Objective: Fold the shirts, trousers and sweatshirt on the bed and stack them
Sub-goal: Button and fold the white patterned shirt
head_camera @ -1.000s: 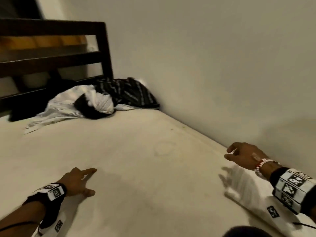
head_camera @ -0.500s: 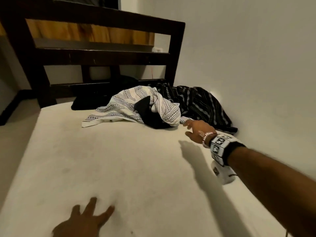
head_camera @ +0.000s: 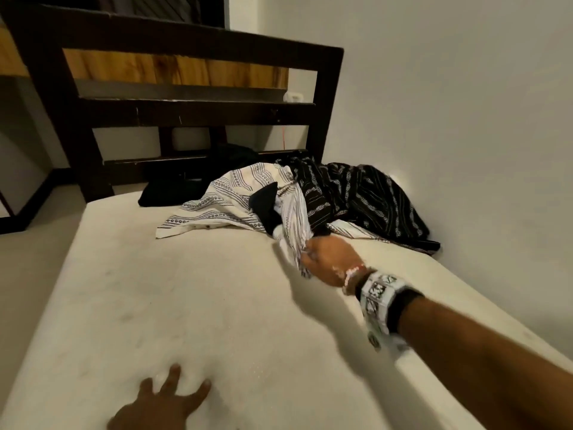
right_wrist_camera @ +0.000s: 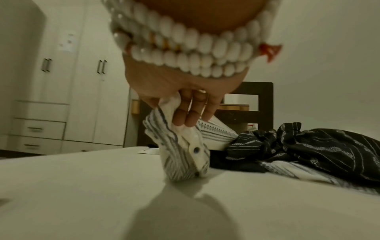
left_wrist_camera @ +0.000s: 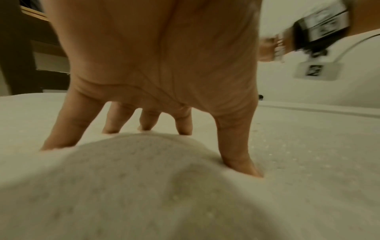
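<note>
Gripping a bunched fold of the white patterned shirt (head_camera: 229, 197), the right hand (head_camera: 328, 259) has its fingers (right_wrist_camera: 185, 118) curled round the cloth, lifting that end just off the mattress (head_camera: 186, 305). This shirt lies crumpled at the far end of the bed, touching a black patterned shirt (head_camera: 372, 193) beside the wall and a dark garment (head_camera: 173, 187) against the footboard (head_camera: 186, 110). Near the front edge, the left hand (head_camera: 161, 405) presses spread, straight fingers (left_wrist_camera: 236, 142) into the mattress, holding nothing.
</note>
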